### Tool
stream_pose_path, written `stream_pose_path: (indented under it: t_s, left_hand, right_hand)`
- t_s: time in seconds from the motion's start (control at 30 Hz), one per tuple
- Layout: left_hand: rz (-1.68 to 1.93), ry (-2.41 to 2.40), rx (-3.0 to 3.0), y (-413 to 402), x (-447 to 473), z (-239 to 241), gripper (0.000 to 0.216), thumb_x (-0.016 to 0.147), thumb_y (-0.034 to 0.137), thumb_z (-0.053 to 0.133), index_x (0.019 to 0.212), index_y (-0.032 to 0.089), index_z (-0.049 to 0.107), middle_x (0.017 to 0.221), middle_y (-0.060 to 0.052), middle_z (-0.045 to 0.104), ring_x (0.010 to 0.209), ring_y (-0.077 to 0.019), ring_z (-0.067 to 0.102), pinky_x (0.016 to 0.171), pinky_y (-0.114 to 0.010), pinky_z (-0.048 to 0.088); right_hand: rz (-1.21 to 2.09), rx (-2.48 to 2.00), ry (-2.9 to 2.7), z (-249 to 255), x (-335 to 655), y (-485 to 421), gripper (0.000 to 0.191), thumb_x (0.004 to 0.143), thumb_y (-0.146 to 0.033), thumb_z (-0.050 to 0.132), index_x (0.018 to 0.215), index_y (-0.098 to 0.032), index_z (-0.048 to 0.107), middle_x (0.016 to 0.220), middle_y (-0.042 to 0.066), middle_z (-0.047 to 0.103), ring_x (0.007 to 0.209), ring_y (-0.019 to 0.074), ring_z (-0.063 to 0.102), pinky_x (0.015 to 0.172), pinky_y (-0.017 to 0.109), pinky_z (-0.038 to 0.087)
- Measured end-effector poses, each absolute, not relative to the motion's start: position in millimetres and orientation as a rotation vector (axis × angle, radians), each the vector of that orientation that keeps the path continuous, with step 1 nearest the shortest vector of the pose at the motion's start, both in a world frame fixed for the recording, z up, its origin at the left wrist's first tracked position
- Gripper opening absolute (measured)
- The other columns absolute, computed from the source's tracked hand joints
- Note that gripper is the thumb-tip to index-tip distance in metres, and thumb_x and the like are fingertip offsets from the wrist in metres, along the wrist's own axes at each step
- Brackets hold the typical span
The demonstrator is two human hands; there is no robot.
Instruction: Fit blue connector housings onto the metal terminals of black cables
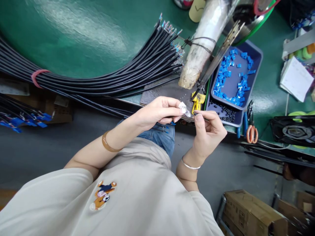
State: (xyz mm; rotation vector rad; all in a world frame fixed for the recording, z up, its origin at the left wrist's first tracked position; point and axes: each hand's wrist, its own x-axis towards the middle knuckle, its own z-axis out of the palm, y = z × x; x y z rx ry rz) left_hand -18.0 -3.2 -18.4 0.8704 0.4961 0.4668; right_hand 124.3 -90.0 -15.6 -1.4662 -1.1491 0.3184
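My left hand [162,112] pinches a small white and clear crumpled piece [185,109] at its fingertips, in front of the table's edge. Right of it, my right hand [209,129] has thumb and forefinger pressed together; a tiny dark thing seems to show there, too small to name. Below my left fingers, thin wire ends with blue tips [164,127] hang over my lap. A yellow hand tool [198,101] lies just beyond my fingers on a dark mat [159,93].
A thick bundle of black cables [110,80] with stripped ends crosses the green table. A wrapped post [200,55] leans in. Blue connectors [222,75] fill a tray [257,59]; small black parts [225,113] lie below. Orange-handled scissors [252,133] and a black fan [295,131] are right.
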Motion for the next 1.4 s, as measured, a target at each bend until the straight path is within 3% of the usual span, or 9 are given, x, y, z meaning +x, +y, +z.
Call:
stream_pose_path:
  t_s: [0.23, 0.4, 0.47, 0.6, 0.73, 0.87, 0.97, 1.1, 1.4]
  left_hand:
    - [0.045, 0.08, 1.105, 23, -26, -20, 0.028, 0.08, 0.041, 0.069, 0.085, 0.014, 0.075, 0.051, -0.007, 0.063, 0.03, -0.0053, 0.032, 0.03, -0.022, 0.02]
    - [0.321, 0.183, 1.544, 46, -23, -6, 0.036, 0.052, 0.044, 0.09, 0.074, 0.019, 0.077, 0.051, -0.005, 0.063, 0.041, -0.0111, 0.048, 0.038, -0.026, 0.033]
    - [0.421, 0.252, 1.69, 48, -22, 2, 0.035, 0.052, 0.042, 0.09, 0.077, 0.021, 0.076, 0.055, -0.004, 0.066, 0.05, -0.0134, 0.054, 0.045, -0.027, 0.039]
    - [0.264, 0.103, 2.096, 16, -31, 24, 0.006, 0.068, 0.023, 0.077, 0.069, 0.023, 0.071, 0.059, 0.001, 0.066, 0.057, -0.0142, 0.059, 0.056, -0.027, 0.045]
    - [0.109, 0.073, 2.612, -44, -43, 31, 0.021, 0.07, -0.002, 0.058, 0.07, 0.017, 0.067, 0.07, -0.003, 0.069, 0.063, -0.0157, 0.061, 0.056, -0.027, 0.042]
    - [0.677, 0.465, 2.189, -73, -40, 3, 0.022, 0.084, 0.005, 0.052, 0.096, 0.014, 0.068, 0.081, -0.004, 0.073, 0.063, -0.0113, 0.064, 0.056, -0.022, 0.047]
    - [0.975, 0.759, 1.472, -67, -31, -24, 0.011, 0.087, 0.018, 0.06, 0.095, 0.014, 0.066, 0.071, -0.002, 0.069, 0.052, -0.0064, 0.057, 0.049, -0.018, 0.044]
    - [1.069, 0.804, 0.981, -49, -19, -39, 0.013, 0.082, 0.028, 0.068, 0.087, 0.017, 0.064, 0.054, 0.005, 0.056, 0.037, -0.0015, 0.036, 0.034, -0.016, 0.025]
    - [0.962, 0.706, 1.149, -36, -2, -26, 0.008, 0.073, 0.016, 0.072, 0.073, 0.013, 0.065, 0.059, 0.003, 0.057, 0.049, -0.003, 0.047, 0.047, -0.015, 0.039]
  right_hand:
    - [0.286, -1.431, -1.094, -16, 131, -93, 0.006, 0.084, -0.026, 0.068, 0.081, -0.021, 0.071, 0.074, -0.001, 0.062, 0.063, 0.0079, 0.056, 0.051, 0.022, 0.038]
    - [0.267, -1.431, -0.993, -15, 140, -100, 0.01, 0.083, -0.032, 0.069, 0.081, -0.022, 0.071, 0.071, -0.002, 0.06, 0.055, 0.0064, 0.053, 0.048, 0.022, 0.034]
    - [0.23, -1.425, -0.962, -16, 144, -102, 0.011, 0.083, -0.033, 0.069, 0.081, -0.022, 0.07, 0.072, -0.002, 0.062, 0.057, 0.0075, 0.055, 0.05, 0.023, 0.037]
    - [0.184, -1.409, -0.94, -18, 151, -103, 0.011, 0.082, -0.032, 0.069, 0.08, -0.021, 0.069, 0.073, -0.001, 0.063, 0.058, 0.0094, 0.057, 0.053, 0.026, 0.041]
    - [0.132, -1.415, -0.945, -17, 154, -103, 0.01, 0.082, -0.03, 0.067, 0.08, -0.021, 0.068, 0.067, -0.002, 0.058, 0.056, 0.0104, 0.056, 0.054, 0.027, 0.041]
    - [0.138, -1.363, -0.931, -14, 150, -104, 0.008, 0.08, -0.029, 0.069, 0.079, -0.02, 0.069, 0.066, -0.001, 0.059, 0.057, 0.0109, 0.056, 0.054, 0.027, 0.041]
    - [0.166, -1.345, -0.965, -10, 144, -105, 0.006, 0.082, -0.027, 0.069, 0.08, -0.021, 0.07, 0.066, -0.002, 0.057, 0.056, 0.0105, 0.056, 0.052, 0.026, 0.04]
    - [0.148, -1.385, -1.089, -8, 136, -105, 0.006, 0.085, -0.024, 0.065, 0.083, -0.02, 0.069, 0.076, -0.001, 0.062, 0.061, 0.0086, 0.057, 0.053, 0.024, 0.042]
    - [0.192, -1.557, -1.115, -16, 133, -108, 0.008, 0.086, -0.028, 0.065, 0.082, -0.022, 0.069, 0.078, 0.0, 0.062, 0.068, 0.0112, 0.059, 0.059, 0.027, 0.049]
